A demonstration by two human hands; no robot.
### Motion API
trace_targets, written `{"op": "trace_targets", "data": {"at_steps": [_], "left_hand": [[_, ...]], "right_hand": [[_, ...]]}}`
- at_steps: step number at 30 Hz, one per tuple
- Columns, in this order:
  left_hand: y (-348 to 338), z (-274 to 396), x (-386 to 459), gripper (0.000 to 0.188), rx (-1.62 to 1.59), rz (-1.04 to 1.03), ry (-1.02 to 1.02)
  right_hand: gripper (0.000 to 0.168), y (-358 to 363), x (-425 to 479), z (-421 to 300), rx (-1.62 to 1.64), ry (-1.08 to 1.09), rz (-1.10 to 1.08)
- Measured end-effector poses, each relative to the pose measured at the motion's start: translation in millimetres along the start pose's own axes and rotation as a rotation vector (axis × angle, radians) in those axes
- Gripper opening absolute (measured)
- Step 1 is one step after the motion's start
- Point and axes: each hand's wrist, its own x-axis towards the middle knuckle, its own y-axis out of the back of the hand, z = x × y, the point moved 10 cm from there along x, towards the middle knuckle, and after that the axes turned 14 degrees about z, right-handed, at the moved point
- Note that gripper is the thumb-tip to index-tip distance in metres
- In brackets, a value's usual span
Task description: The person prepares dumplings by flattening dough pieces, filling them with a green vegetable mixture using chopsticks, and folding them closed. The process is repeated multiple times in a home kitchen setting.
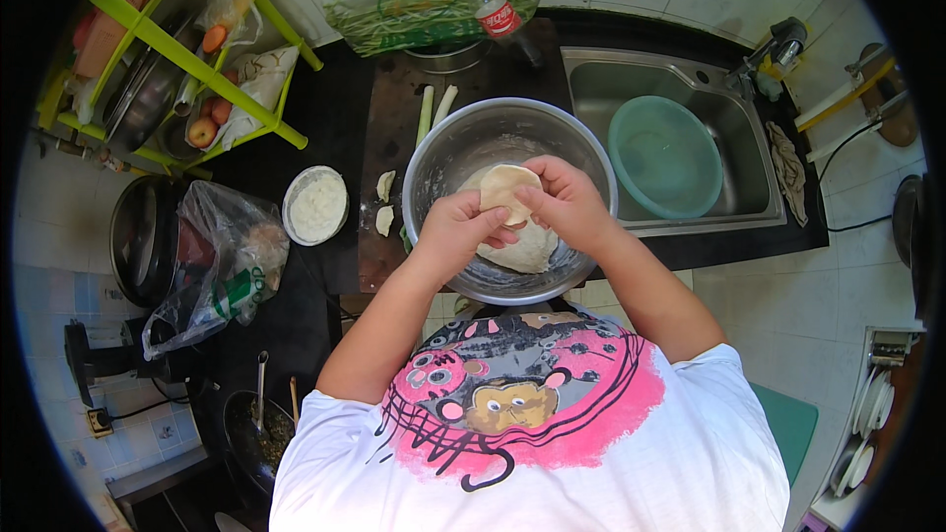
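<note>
A flat round dough wrapper (507, 188) is pinched between both hands over a large metal bowl (595, 140). My left hand (464, 220) grips its lower left edge with thumb and fingers. On its right edge my right hand (558, 196) has the thumb across the front. Beneath them a large lump of dough (526, 255) lies in the bowl, partly hidden by the hands. Two small folded dumplings (385, 186) rest on the dark wooden board (377, 258), left of the bowl. Farther left stands a bowl of white flour (317, 207).
A steel sink (591, 77) with a green plastic basin (665, 155) is at the right. Behind the bowl are leek stalks (426, 114), bagged green vegetables (384, 11) and a plastic bottle (497, 15). A green rack (222, 85), a plastic bag (244, 258) and a wok (259, 436) stand left.
</note>
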Motion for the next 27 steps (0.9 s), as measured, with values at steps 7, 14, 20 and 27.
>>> {"op": "trace_targets", "data": {"at_steps": [7,14,20,27], "left_hand": [[-5,6,-1,0.022,-0.013,-0.063,-0.089],[13,21,1,0.02,0.01,0.165,-0.273],[13,35,-8,0.021,0.065,0.383,-0.436],[12,26,1,0.023,-0.002,0.212,-0.396]], "right_hand": [[0.025,-5,-4,10,-0.003,-0.099,-0.06],[0.022,-14,-9,2,0.135,-0.091,-0.051],[0.016,7,3,-3,0.032,0.193,0.408],[0.015,9,-1,-11,-0.097,0.233,0.344]]}}
